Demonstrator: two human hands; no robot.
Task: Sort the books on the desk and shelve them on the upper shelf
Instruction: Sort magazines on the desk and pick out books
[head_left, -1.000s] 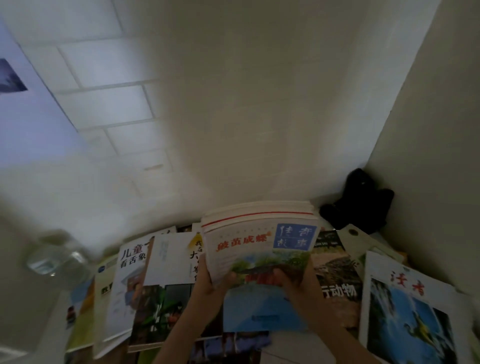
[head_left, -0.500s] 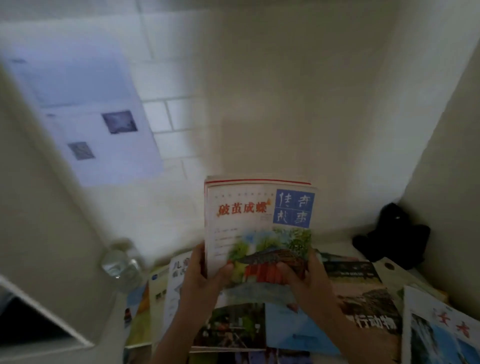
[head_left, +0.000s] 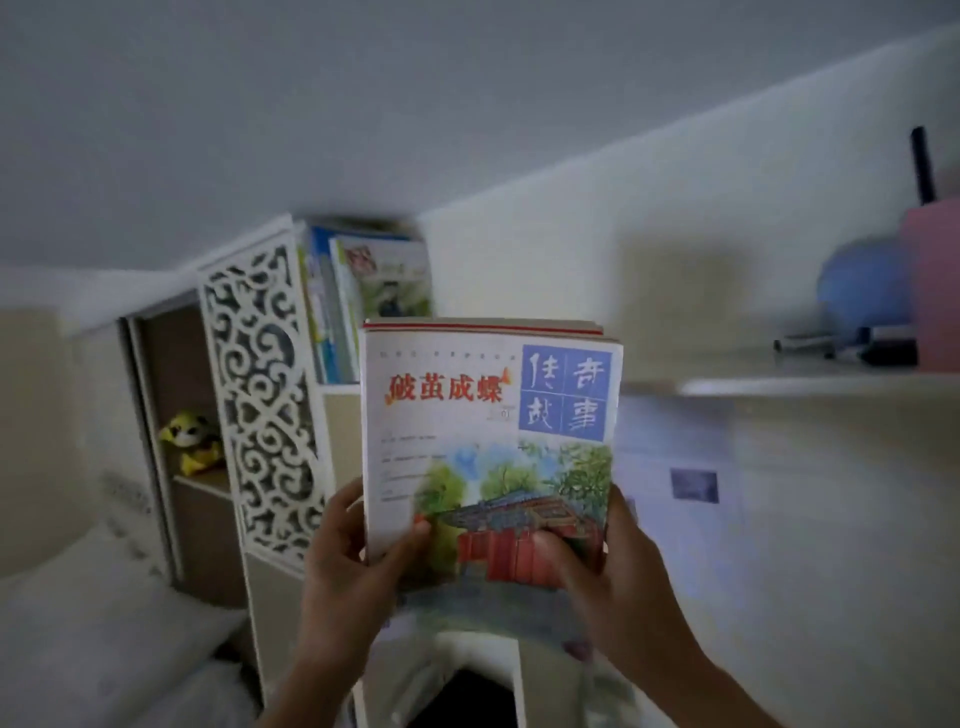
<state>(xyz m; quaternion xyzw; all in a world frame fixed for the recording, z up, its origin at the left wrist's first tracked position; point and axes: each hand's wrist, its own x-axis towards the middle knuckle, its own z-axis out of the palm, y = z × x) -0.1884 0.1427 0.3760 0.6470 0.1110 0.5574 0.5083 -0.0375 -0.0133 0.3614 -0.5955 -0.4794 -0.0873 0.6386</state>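
Observation:
I hold a stack of thin books (head_left: 488, 415) upright in front of me, its top cover white with red characters, a blue title block and a painted red building. My left hand (head_left: 353, 561) grips the stack's lower left edge, thumb on the cover. My right hand (head_left: 608, 571) grips the lower right corner, thumb across the picture. Behind the stack runs the upper shelf (head_left: 779, 384), a white board. Several books (head_left: 363, 291) stand upright at the shelf's left end, beside a white fretwork panel (head_left: 265, 400). The desk is out of view.
On the shelf's right end sit a blue globe (head_left: 862, 286), a pink box (head_left: 932, 280) and dark pens (head_left: 852, 348). A yellow plush toy (head_left: 189, 441) sits in a brown cubby at left. White bedding (head_left: 88, 623) lies lower left. Papers hang on the wall under the shelf.
Both hands have lifted the book stack up off the desk, and my view has swung up from the desk's spread books to the upper shelf.

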